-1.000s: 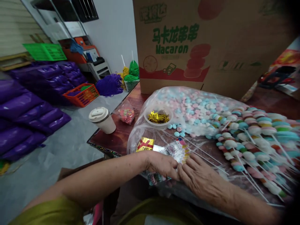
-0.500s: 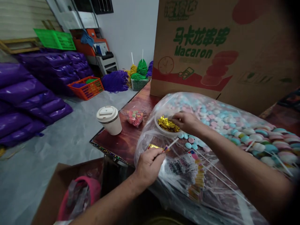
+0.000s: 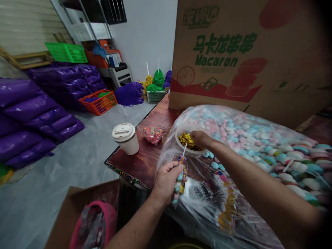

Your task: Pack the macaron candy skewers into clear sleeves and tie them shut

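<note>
My left hand [image 3: 168, 181] is closed round a bagged marshmallow skewer [image 3: 177, 188], pastel pieces in a clear wrapper with a printed top. Its white stick [image 3: 185, 151] points up out of the gathered neck. At the rim of a white bowl [image 3: 192, 151], the fingers of my right hand [image 3: 203, 139] are bent together over gold twist ties [image 3: 187, 138]; what they pinch is hidden. Printed wrappers [image 3: 225, 204] lie fanned out on the clear plastic below my right forearm. Loose pastel marshmallows [image 3: 220, 166] are near the bowl.
Behind the bowl, a big clear bag [image 3: 228, 121] of marshmallows spreads across the table [image 3: 124, 164]. A tall cardboard box [image 3: 215, 83] stands behind it. To the left are a lidded cup [image 3: 126, 138] and a small candy bag [image 3: 153, 134]. A pink bucket [image 3: 110, 218] sits below the table edge.
My left hand has turned, so the stick now stands more upright and the marshmallow pieces show below my fingers. My right hand stays at the bowl. The whole view has shifted slightly.
</note>
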A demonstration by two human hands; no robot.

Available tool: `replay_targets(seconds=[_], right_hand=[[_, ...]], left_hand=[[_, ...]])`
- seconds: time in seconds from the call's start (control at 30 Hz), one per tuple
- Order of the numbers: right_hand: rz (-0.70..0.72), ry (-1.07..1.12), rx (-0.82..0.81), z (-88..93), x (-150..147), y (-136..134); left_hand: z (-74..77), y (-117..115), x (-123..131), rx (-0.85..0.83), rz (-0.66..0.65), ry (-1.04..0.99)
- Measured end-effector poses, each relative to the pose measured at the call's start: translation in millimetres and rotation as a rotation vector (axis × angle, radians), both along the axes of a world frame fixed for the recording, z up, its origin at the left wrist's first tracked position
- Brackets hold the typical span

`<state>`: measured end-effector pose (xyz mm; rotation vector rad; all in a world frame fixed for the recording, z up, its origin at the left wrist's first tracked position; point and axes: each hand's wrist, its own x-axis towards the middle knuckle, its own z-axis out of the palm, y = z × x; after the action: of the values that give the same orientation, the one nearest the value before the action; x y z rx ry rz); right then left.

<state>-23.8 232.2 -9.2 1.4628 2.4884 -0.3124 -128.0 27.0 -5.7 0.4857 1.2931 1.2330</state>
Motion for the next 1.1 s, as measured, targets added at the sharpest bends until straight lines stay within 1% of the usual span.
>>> replay_targets(seconds=[0.1,0.2,0.3,0.43,0.53,0.6,0.67,0.7,0.77,0.83,0.87,0.9,0.93,0.97,1.0,1.03,1.1], right_hand=[[0.005,0.010,0.003,-4.4,-4,-6],[0.021,0.013,0.008,-2.5,-4,-7],[0.040,0.008,0.006,5.2,2,-3],[0.035,0.043,0.005,15.2,10,-3],[0.016,0.123,-0.011,20.0,8,-6],[-0.001,0.192,-0.031,25.0,7,-8],[-0.013,0.275,-0.056,33.8,10,-15],[-0.009,0.323,-0.069,39.5,14,-22],[0.025,0.418,-0.098,50.9,26,-46],[0.081,0.515,-0.175,58.2,41,-80],[0.104,0.584,-0.253,58.9,48,-98],[0.103,0.763,-0.424,57.6,54,-117],[0.078,0.890,-0.552,54.5,59,-134],[0.045,1.003,-0.635,49.9,63,-148],[0.005,1.092,-0.691,44.6,66,-159],[-0.037,1.137,-0.714,39.3,68,-166],[-0.119,1.176,-0.726,30.7,75,-174]], left_hand=[[2.3,-4,3,0.018,0.025,-0.009],[7.7,-13,0,-0.029,0.038,-0.008],[9.8,-19,0,-0.044,0.079,0.004],[8.6,-15,9,0.027,0.091,-0.027],[8.4,-10,12,0.058,0.101,-0.033],[8.0,-10,8,0.068,0.122,-0.041],[6.9,-10,2,0.086,0.158,-0.060],[6.1,-10,0,0.097,0.172,-0.070],[4.9,-9,-3,0.075,0.155,-0.066],[4.5,-6,-1,0.027,0.108,-0.037],[4.5,-4,3,0.013,0.082,-0.019],[4.5,-2,8,0.005,0.056,0.002],[4.3,0,13,0.008,0.029,0.024],[4.0,2,20,0.016,-0.002,0.049],[3.6,2,27,0.025,-0.041,0.081],[3.2,3,33,0.036,-0.087,0.119],[3.2,1,44,0.068,-0.187,0.205]])
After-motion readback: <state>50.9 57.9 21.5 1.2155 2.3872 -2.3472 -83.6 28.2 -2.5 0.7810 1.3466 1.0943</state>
